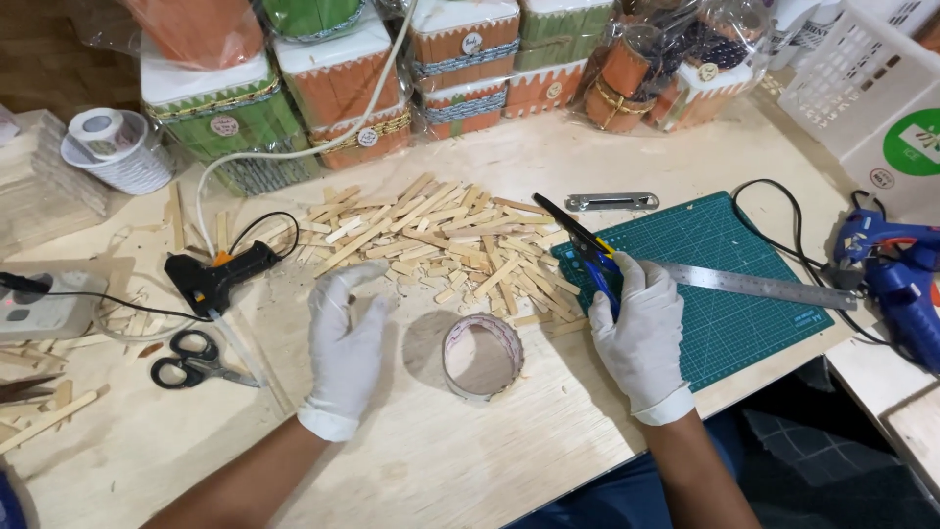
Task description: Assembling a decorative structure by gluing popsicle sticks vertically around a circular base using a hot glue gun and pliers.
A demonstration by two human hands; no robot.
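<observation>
Wrapped boxes: a row along the top of the frame, clear-wrapped stick-clad boxes (338,73) in orange and green with white lids, each bearing a small round label.
White basket: upper right corner, a lattice-walled basket (862,73); a white box with a round green label (916,142) sits just below it.
Sticker roll: upper left, a roll of round white stickers (103,132).
Tape ring: lower centre on the table, an open ring (482,357), nothing inside, between the two hands.
Left hand: white-gloved left hand (345,343), fingers loosely together and slightly curled, fingertips at the edge of the wooden stick pile (441,245); it grips nothing.
Right hand: white-gloved right hand (641,328), fingers wrapped round the blue handles of a black-bladed cutter (578,245), at the left edge of the green cutting mat (744,313).
Ruler: steel ruler (764,284) lying across the mat.
Glue guns: black one (220,276) centre left, blue one (896,269) at the right edge.
Scissors: black scissors (196,360), lower left.
</observation>
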